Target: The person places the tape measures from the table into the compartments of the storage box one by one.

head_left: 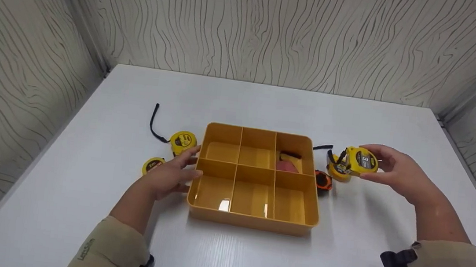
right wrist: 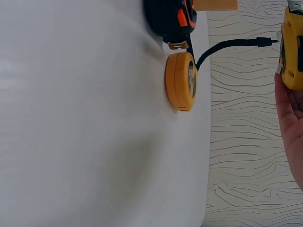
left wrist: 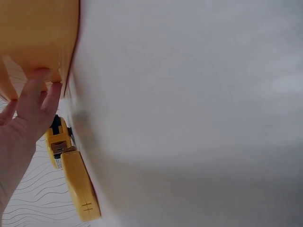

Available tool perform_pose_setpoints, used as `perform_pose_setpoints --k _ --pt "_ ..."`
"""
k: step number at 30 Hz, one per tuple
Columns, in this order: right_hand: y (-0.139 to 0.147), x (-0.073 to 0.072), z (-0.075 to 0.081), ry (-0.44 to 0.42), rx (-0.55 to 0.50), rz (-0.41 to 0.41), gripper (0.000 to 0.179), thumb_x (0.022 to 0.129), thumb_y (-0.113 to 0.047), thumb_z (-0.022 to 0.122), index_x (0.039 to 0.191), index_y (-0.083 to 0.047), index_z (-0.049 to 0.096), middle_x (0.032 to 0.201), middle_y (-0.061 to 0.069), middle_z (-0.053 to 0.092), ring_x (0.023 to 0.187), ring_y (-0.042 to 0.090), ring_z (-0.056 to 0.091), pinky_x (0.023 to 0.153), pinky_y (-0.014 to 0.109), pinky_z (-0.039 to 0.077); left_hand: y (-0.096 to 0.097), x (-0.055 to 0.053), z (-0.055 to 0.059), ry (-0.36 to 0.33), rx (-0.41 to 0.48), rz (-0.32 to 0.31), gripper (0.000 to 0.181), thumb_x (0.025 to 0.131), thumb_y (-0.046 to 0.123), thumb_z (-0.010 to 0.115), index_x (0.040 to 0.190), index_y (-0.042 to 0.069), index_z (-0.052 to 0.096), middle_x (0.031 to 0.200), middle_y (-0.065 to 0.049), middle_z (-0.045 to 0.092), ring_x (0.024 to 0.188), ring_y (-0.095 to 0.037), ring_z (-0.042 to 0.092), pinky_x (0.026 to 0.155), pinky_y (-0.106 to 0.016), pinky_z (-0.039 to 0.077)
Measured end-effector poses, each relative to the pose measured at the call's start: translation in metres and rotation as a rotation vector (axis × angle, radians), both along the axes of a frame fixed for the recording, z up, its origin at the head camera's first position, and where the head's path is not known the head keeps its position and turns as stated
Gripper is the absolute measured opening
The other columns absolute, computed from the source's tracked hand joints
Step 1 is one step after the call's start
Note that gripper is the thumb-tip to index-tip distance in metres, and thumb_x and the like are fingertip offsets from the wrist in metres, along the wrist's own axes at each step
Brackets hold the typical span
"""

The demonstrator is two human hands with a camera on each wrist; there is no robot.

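Observation:
My right hand [head_left: 406, 175] grips a yellow tape measure [head_left: 364, 161] up off the table, to the right of the box; its black strap dangles in the right wrist view. Another yellow tape measure [head_left: 339, 173] lies on the table just behind and below it, partly covered. My left hand [head_left: 169, 176] rests against the left wall of an orange-yellow box [head_left: 250, 222], fingers spread along the side. The box has several compartments; the back right one contains a pink object [head_left: 286, 166] and a yellow-and-black object [head_left: 290, 156], both partly hidden by the divider.
Left of the box lie a yellow tape measure [head_left: 183, 140] with a black strap [head_left: 152, 120] and a second one [head_left: 153, 165], partly behind my left hand. A black-and-orange tape measure [head_left: 323, 180] lies against the box's right side. Patterned panels [head_left: 253, 29] enclose the white table [head_left: 267, 105].

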State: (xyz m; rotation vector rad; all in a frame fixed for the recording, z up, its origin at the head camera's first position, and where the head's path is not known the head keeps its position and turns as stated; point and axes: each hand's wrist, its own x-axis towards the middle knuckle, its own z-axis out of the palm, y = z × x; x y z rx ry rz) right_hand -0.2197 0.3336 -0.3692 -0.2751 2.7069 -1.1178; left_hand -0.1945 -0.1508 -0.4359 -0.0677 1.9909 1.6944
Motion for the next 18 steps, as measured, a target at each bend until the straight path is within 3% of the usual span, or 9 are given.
perform_pose_setpoints --k 8,18 --pt "-0.005 -0.002 0.016 0.099 -0.051 0.038 0.068 0.076 -0.028 0.074 0.133 -0.007 0.043 0.123 0.007 0.048 0.102 0.000 0.050 0.079 0.009 0.044 0.002 0.002 0.003 -0.003 0.000 0.007 0.071 0.085 0.029 0.065 0.141 0.043 0.024 0.144 0.003 0.028 0.123 -0.024 0.042 0.090 -0.041 0.047" --pt "-0.014 -0.001 0.035 0.122 -0.027 -0.007 0.064 0.076 -0.024 0.075 0.132 -0.013 0.046 0.121 0.005 0.051 0.100 0.000 0.052 0.077 0.010 0.045 0.001 0.003 0.006 -0.028 -0.007 0.007 0.071 0.086 0.029 0.063 0.142 0.043 0.022 0.145 0.002 0.026 0.125 -0.024 0.040 0.092 -0.042 0.045"
